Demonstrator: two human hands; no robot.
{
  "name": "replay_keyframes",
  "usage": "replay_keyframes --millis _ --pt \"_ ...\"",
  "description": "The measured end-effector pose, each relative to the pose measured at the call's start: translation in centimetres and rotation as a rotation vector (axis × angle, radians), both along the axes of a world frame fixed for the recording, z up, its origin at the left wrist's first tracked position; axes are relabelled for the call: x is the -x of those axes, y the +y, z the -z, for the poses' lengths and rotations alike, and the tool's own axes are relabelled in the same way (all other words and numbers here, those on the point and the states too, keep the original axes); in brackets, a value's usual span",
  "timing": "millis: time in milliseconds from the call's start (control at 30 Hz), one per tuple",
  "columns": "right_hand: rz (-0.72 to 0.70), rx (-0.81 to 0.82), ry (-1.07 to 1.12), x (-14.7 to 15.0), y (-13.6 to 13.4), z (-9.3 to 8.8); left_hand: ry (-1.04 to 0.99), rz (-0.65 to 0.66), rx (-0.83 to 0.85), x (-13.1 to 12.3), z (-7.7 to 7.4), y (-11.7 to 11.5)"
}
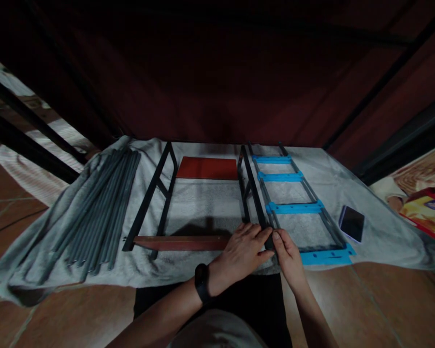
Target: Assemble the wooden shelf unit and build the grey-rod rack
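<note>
A black metal frame (145, 205) lies on the grey cloth, with a red board (206, 168) across its far part and a reddish-brown board (181, 242) across its near end. My left hand (244, 249) lies over the right end of the near board, its fingers curled round the near right corner of the frame. Beside it my right hand (288, 253) pinches at the outer side of that same corner. Anything between the right fingertips is hidden. Small screws (124, 239) stick out at the frame's near left corner.
Several grey metal tubes (97, 208) lie in a pile at the left. Grey rails with blue crosspieces (293, 208) lie right of the frame. A phone (351, 223) rests on the grey cloth (377, 232). A red and yellow package (427, 212) is at far right.
</note>
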State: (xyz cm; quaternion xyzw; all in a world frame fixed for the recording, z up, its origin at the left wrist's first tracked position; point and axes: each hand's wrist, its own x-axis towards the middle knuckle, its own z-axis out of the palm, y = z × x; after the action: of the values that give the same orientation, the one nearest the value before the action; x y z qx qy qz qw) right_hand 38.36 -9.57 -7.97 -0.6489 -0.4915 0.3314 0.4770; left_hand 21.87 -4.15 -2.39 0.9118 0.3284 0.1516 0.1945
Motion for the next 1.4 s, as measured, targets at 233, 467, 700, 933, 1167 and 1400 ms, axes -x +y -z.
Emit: replay_keyframes --millis 233,467,700,933,1167,1400 --pt "-0.034 0.004 0.039 0.1 0.0 -0.4 -0.011 -0.007 -0.042 0.0 0.3 -0.1" --pt "-0.030 -0.034 0.073 0.1 -0.1 -0.5 0.001 0.002 -0.060 0.1 0.3 -0.2" --pt "-0.029 0.004 -0.013 0.1 -0.1 -0.4 0.006 0.006 -0.085 0.1 0.3 -0.2" --pt "-0.047 -0.021 0.046 -0.1 -0.2 -0.3 0.026 0.008 -0.098 0.2 0.2 -0.4" --pt "-0.015 -0.016 0.040 0.2 -0.1 -0.5 0.030 0.001 -0.193 0.3 1.2 -0.8" --pt "-0.032 -0.015 0.076 0.0 -0.1 -0.3 0.051 0.005 -0.237 0.3 1.4 -0.9"
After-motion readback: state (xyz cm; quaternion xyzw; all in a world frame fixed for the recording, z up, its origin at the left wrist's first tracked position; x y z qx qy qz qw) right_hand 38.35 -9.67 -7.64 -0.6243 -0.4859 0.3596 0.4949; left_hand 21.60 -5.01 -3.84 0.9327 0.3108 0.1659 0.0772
